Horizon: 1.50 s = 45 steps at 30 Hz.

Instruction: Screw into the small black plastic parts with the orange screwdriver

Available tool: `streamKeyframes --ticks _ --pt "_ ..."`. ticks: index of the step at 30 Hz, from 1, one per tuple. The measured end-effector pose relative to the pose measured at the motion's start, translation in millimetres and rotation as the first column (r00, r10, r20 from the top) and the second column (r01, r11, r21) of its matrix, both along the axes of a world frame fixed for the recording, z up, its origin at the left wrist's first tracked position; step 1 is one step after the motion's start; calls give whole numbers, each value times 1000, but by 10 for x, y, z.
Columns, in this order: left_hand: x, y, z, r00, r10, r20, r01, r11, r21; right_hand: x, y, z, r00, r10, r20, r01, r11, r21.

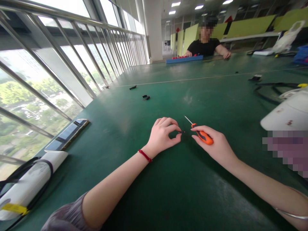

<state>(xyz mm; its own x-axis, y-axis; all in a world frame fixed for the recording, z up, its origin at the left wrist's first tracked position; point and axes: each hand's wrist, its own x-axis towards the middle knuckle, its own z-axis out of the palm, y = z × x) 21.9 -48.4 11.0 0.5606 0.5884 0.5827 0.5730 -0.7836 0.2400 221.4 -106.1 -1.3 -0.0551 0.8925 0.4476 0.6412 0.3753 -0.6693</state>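
Between thumb and forefinger, my left hand point(165, 133) pinches a small black part point(182, 132), too small to name, just above the green tabletop point(154, 189). My right hand point(216, 142) grips a screwdriver point(203, 136) by its orange and black handle. Its thin metal shaft points up and to the left, away from me, with the tip apart from the black part. A small gap lies between the two hands. Farther up the table rest small black pieces point(147, 98) and a longer black piece point(132, 87).
A phone point(67, 134) and a white device wrapped in black cable point(36, 183) lie along the left edge, beside a metal railing point(96, 64). At right stands a white object point(286, 110) near black cables point(271, 85). A person point(204, 45) sits across, behind a blue tray point(184, 59).
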Motion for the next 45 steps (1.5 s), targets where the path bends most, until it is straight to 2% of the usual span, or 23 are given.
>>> streamKeyframes --ticks 3,5,10,17,19,22,25,28,30,32,33,36,37,39,41,45 --pt "-41 71 -25 986 166 37 -163 984 -76 12 8 15 998 -48 -29 46 998 -51" --pt "-52 101 -49 975 218 32 -212 968 -137 15 9 20 998 -50 -36 47 996 -74" --pt "-48 121 -85 974 224 -30 -225 946 -233 16 11 13 999 -39 -28 35 994 -104" --pt "-51 117 -79 971 230 -69 -240 944 -228 28 21 -13 1000 -6 -14 5 994 -109" --pt "-50 105 -64 971 235 -50 -240 941 -236 31 21 -13 1000 2 -14 -3 994 -111" --pt "-83 111 -2 965 259 42 -233 920 -315 32 18 -7 1000 -4 -21 1 992 -123" --pt "-228 191 98 940 309 145 -235 894 -382 32 18 -8 1000 -11 -25 7 991 -135" --pt "-541 329 181 886 407 220 -299 866 -400 34 22 -25 1000 -9 -29 5 992 -130" --pt "-830 410 210 824 530 201 -405 798 -446 36 24 -35 999 -2 -32 -2 992 -123" --pt "-1157 456 222 741 655 145 -558 722 -410 38 25 -37 1000 6 -28 -10 992 -123" --pt "-1326 463 224 679 727 104 -643 657 -395 38 25 -35 1000 8 -24 -11 992 -124" --pt "-1820 446 220 435 899 -45 -851 394 -346 35 24 -24 1000 10 -19 -12 992 -129" --pt "-1969 434 215 349 932 -101 -901 304 -310 34 23 -21 1000 9 -21 -12 991 -130" --pt "-2223 414 198 228 960 -164 -948 181 -261 32 23 -19 1000 10 -27 -13 991 -130" --pt "-2403 402 176 156 970 -188 -968 112 -225 31 25 -23 1000 11 -29 -14 992 -129" --pt "-2534 395 146 116 973 -202 -970 67 -232 36 28 -32 1000 8 -22 -11 993 -121"
